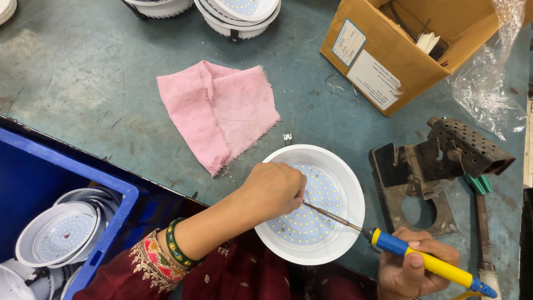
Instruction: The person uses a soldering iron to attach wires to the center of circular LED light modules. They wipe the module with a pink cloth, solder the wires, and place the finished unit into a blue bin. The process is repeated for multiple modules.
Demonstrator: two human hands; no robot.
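My right hand (pixel 413 266) grips the soldering iron (pixel 427 261), its tip on the white round lamp (pixel 347 191) at the near table edge, where my left hand (pixel 273 189) pinches closed. Beyond, the worn green table (pixel 83 72) lies open around a pink cloth (pixel 219 111), hemmed by the blue crate (pixel 119 191) left and cardboard box (pixel 388 55) far right.

My right hand (pixel 413 266) grips a blue-and-yellow soldering iron (pixel 427 261), its tip on the LED board inside a white round lamp housing (pixel 344 178). My left hand (pixel 272 189) pinches at that spot. A pink cloth (pixel 219 111) lies near on the table (pixel 83 83).
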